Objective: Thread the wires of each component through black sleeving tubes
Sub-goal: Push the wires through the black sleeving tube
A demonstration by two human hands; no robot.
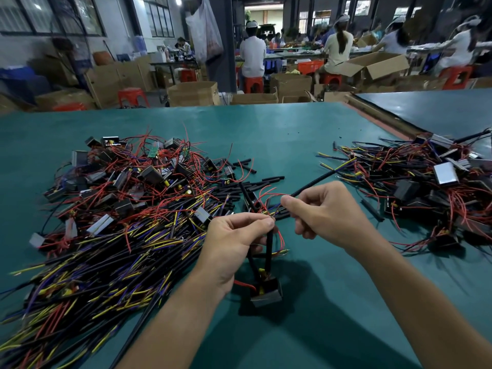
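My left hand (234,241) pinches the top of a sleeved wire bundle (269,246) that rises from a small black box component (266,291) hanging just above the green table (292,145). My right hand (322,211) pinches the near end of a long black sleeving tube (314,182) that slants up and to the right, with yellow and blue wires showing at its far end. Loose red wires (269,193) curl between the two hands. Short black sleeving tubes (250,182) lie scattered just beyond my hands.
A big heap of components with red, yellow and blue wires (127,198) covers the left of the table. A second heap (426,182) lies at the right. Beyond the table stand cardboard boxes (191,94), red stools and seated workers.
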